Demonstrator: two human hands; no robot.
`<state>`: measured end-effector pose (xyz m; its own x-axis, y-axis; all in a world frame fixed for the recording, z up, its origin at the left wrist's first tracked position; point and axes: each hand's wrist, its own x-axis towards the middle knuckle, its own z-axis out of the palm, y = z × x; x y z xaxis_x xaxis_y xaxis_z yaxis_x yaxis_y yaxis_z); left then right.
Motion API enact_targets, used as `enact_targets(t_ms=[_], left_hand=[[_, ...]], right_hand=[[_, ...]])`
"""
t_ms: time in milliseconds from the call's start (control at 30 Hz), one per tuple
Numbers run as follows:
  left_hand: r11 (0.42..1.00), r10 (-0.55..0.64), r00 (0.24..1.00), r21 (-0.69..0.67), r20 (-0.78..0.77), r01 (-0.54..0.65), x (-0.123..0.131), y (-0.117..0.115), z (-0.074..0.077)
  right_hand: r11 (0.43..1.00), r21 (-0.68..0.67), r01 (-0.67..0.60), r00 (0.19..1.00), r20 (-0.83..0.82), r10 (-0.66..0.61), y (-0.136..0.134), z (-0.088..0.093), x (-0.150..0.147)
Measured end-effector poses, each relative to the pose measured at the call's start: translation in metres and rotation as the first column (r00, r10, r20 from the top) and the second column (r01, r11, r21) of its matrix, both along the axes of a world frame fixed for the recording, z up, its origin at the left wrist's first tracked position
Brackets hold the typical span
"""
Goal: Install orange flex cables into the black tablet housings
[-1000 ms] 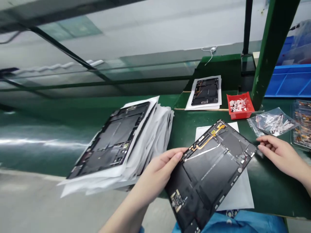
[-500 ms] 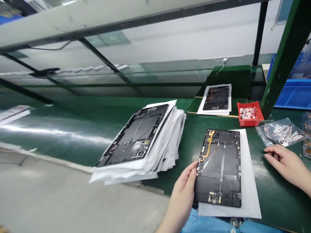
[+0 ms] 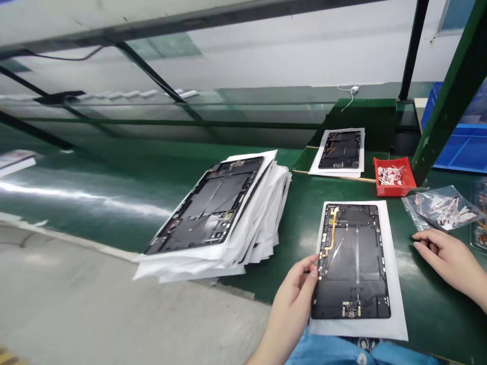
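Since the earlier shots the black tablet back housing (image 3: 352, 263) has come down from tilted to nearly flat, square on its white sheet (image 3: 395, 309), and sits on the counter (image 3: 281, 223) right in front of the person. Going L to R: a white paper sheet (image 3: 15, 163) cut off by the frame edge, then a fat stack of white paper (image 3: 213, 266) w/ another black housing (image 3: 207, 208) on top, edges fanned, anything lower hidden. L hand (image 3: 292, 309) pinches the near housing's left edge, thumb on top, fingers out of sight underneath, so the hold looks closed but is part hidden. A gold flex strip (image 3: 332, 235) runs down that housing's upper left. Further back, a third housing (image 3: 340, 150) lies on paper; a red tray (image 3: 393, 177) holds white scraps, too small to make out. R hand (image 3: 449, 263) is empty, fingers loosely curled, just beside a clear plastic bag (image 3: 441, 208) of strips, not touching. A blue bin (image 3: 462, 152) sits behind a green post (image 3: 449, 106); a clear tray (image 3: 480, 213) is cut off at right.
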<state>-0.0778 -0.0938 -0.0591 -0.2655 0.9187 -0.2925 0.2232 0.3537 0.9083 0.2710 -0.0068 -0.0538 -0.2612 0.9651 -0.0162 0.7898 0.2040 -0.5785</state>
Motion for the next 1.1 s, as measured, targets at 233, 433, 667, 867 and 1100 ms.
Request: enact_targets(t_ms=[233, 433, 667, 867, 1100], left_hand=[[0.969, -0.155, 0.725, 0.039, -0.671, 0.242, -0.027, 0.028, 0.011], [0.948, -0.27, 0.599, -0.099, -0.754, 0.303, -0.019, 0.087, 0.028], [0.951, -0.275, 0.619, -0.115, -0.736, 0.287, -0.007, 0.115, 0.021], [0.932, -0.319, 0.66, -0.099, -0.68, 0.349, -0.003, 0.119, 0.023], [0.921, -0.343, 0.676, -0.095, -0.652, 0.377, 0.013, 0.131, 0.025]], right_hand=[[0.988, 0.082, -0.132, 0.991, 0.042, 0.129, -0.011, -0.01, -0.014], [0.993, 0.12, -0.014, 0.976, 0.219, -0.013, -0.004, -0.001, -0.047], [0.996, -0.05, 0.08, 0.929, 0.367, -0.056, 0.014, 0.016, -0.077], [0.994, -0.056, 0.098, 0.962, 0.263, -0.08, 0.015, 0.012, -0.067], [0.984, -0.024, 0.179, 0.941, 0.295, -0.164, 0.02, 0.017, -0.053]])
